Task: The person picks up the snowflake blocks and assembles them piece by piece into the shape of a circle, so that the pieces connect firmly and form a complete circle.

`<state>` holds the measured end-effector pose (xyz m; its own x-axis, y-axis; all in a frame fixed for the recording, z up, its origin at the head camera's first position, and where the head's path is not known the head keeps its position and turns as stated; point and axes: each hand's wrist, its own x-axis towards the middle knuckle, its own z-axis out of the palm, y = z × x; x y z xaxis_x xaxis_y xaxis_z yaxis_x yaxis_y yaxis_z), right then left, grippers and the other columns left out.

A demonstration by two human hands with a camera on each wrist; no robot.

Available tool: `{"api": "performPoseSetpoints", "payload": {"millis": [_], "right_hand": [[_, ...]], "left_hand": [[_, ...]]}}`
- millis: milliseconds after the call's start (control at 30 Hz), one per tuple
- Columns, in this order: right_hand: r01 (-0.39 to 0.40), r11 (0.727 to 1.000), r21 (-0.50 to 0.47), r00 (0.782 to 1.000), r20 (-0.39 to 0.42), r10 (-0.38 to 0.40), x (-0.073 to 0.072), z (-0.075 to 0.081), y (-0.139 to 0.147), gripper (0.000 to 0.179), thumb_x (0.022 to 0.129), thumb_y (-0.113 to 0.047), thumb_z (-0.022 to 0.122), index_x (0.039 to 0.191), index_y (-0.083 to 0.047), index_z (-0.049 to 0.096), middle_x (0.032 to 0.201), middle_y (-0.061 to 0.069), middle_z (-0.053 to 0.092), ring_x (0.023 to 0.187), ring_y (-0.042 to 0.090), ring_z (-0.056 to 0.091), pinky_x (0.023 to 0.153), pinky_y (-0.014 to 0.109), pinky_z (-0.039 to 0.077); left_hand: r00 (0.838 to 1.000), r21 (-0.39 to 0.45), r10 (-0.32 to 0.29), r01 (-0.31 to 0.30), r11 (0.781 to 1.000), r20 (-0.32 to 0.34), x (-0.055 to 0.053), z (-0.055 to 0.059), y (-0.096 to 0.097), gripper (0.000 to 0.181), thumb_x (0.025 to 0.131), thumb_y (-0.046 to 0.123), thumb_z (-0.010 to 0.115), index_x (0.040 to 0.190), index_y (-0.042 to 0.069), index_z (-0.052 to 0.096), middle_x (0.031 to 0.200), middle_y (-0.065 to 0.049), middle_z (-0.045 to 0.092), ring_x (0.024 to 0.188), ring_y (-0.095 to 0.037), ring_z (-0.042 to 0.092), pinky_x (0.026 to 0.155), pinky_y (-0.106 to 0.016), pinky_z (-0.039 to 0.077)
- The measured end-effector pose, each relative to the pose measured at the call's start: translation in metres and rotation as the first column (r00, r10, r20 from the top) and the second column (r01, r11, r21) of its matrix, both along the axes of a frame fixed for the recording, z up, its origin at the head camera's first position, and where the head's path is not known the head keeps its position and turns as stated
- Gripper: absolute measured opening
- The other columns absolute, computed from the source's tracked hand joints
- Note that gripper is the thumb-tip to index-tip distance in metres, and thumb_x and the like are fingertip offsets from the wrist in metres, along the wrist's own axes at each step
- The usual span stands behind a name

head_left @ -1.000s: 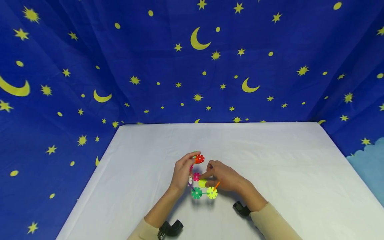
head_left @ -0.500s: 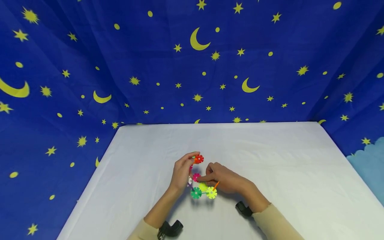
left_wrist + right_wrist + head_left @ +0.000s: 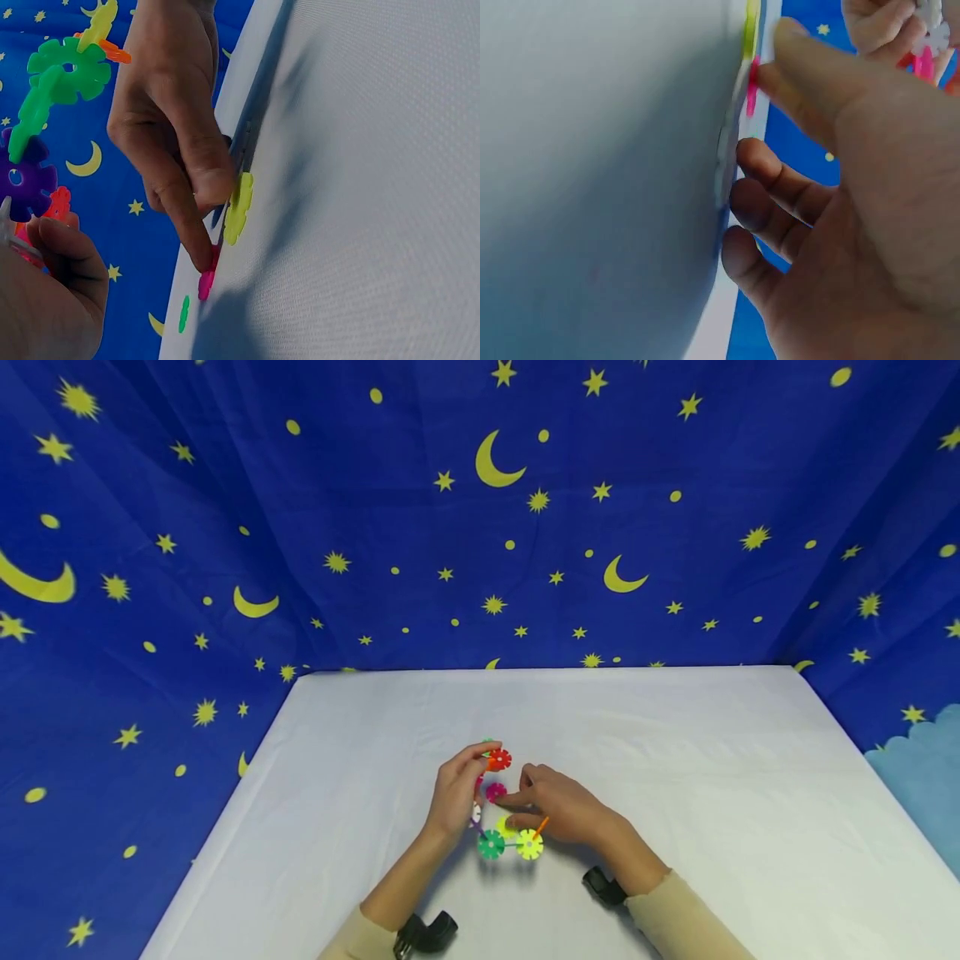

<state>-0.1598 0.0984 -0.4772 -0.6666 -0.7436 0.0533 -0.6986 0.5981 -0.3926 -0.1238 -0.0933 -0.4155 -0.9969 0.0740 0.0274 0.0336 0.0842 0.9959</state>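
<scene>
My left hand (image 3: 452,789) grips a string of interlocked plastic snowflake discs. A green disc (image 3: 491,844), a yellow disc (image 3: 529,844) and a red disc (image 3: 499,759) of it show past the fingers; a purple disc (image 3: 28,176) shows in the left wrist view. The palm hides part of the string. With its index finger stretched out, my right hand (image 3: 558,806) touches a loose pink disc (image 3: 496,792) lying on the table. The right thumb is over a loose yellow disc (image 3: 238,208). The other right fingers are loosely bent near the tabletop.
A white cloth covers the table (image 3: 675,735). On it, beyond the pink disc, lies a small green disc (image 3: 184,313). A blue curtain (image 3: 375,510) with moons and stars hangs behind and at the sides. Black wrist devices (image 3: 431,933) sit at both forearms.
The loose pink disc has slid slightly away from me under my right index finger. My right thumb has come back over the yellow disc. The left hand keeps its grip, almost still.
</scene>
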Motion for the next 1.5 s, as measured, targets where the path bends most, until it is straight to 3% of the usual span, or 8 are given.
{"api": "performPoseSetpoints", "payload": {"millis": [133,333,467,600,933,1200,1400,1500], "right_hand": [[0.028,1.000,0.013,0.999,-0.036,-0.027,-0.001,0.001,0.002,0.039,0.084,-0.034,0.075,0.122,-0.026,0.068,0.085,-0.006,0.045,0.073,0.010,0.039,0.057,0.021,0.036],[0.093,0.996,0.002,0.996,0.000,-0.093,0.000,0.000,0.005,0.035,0.087,-0.032,0.071,0.121,-0.022,0.069,0.084,-0.005,0.046,0.071,0.010,0.041,0.057,0.023,0.037],[0.073,0.997,0.020,0.992,-0.109,-0.070,0.003,0.001,-0.005,0.038,0.088,-0.041,0.068,0.116,-0.016,0.071,0.081,-0.003,0.045,0.067,0.012,0.040,0.055,0.024,0.036],[0.126,0.989,0.078,0.979,-0.170,-0.111,0.005,0.003,-0.008,0.040,0.085,-0.038,0.072,0.118,-0.017,0.070,0.081,-0.002,0.047,0.068,0.014,0.041,0.055,0.026,0.036],[0.263,0.958,0.114,0.964,-0.061,-0.258,-0.006,0.007,0.020,0.041,0.085,-0.026,0.075,0.125,-0.025,0.067,0.088,-0.002,0.051,0.074,0.012,0.046,0.062,0.030,0.042],[0.247,0.959,0.141,0.962,0.086,-0.260,-0.010,0.009,0.037,0.069,0.074,-0.044,0.081,0.136,-0.026,0.057,0.095,-0.003,0.047,0.080,0.012,0.043,0.064,0.029,0.042],[0.331,0.936,0.120,0.939,0.063,-0.339,-0.014,0.006,0.042,0.052,0.082,-0.035,0.076,0.131,-0.025,0.061,0.094,-0.002,0.050,0.081,0.013,0.047,0.067,0.031,0.045],[0.330,0.938,0.109,0.939,0.065,-0.338,-0.014,0.005,0.040,0.053,0.083,-0.041,0.074,0.131,-0.024,0.062,0.094,-0.002,0.050,0.080,0.012,0.046,0.067,0.031,0.044]], "left_hand": [[1.000,0.007,0.000,0.000,1.000,-0.012,0.000,0.000,0.001,0.032,0.097,0.002,0.042,0.121,0.000,0.064,0.083,-0.007,0.055,0.046,-0.014,0.038,0.044,-0.020,0.040],[1.000,-0.002,0.002,-0.002,1.000,-0.018,0.001,0.001,0.001,0.032,0.097,0.002,0.043,0.121,0.000,0.064,0.084,-0.009,0.056,0.046,-0.013,0.039,0.045,-0.021,0.041],[1.000,-0.003,0.007,-0.007,1.000,-0.006,0.000,0.002,0.000,0.032,0.097,0.002,0.043,0.121,0.000,0.064,0.094,-0.016,0.058,0.046,-0.012,0.039,0.044,-0.020,0.040],[1.000,0.002,0.010,-0.010,1.000,-0.001,0.000,0.002,0.001,0.032,0.097,0.003,0.044,0.121,-0.001,0.064,0.098,-0.019,0.058,0.045,-0.011,0.039,0.043,-0.020,0.040],[1.000,-0.016,0.027,-0.027,1.000,-0.006,0.001,0.002,0.002,0.031,0.097,0.004,0.044,0.118,0.003,0.067,0.088,-0.018,0.058,0.042,-0.012,0.040,0.043,-0.021,0.040],[1.000,-0.032,0.028,-0.028,0.999,-0.010,0.001,0.001,0.003,0.031,0.096,0.003,0.044,0.117,0.004,0.067,0.075,-0.002,0.053,0.043,-0.014,0.040,0.043,-0.022,0.040],[1.000,-0.036,0.011,-0.011,0.999,0.003,0.000,0.000,0.004,0.032,0.096,0.003,0.044,0.118,0.001,0.066,0.083,-0.008,0.057,0.043,-0.014,0.039,0.044,-0.022,0.039],[1.000,-0.039,0.008,-0.007,0.999,0.011,0.000,0.000,0.004,0.032,0.096,0.002,0.043,0.118,0.002,0.067,0.080,-0.007,0.056,0.042,-0.014,0.039,0.043,-0.021,0.038]]}}
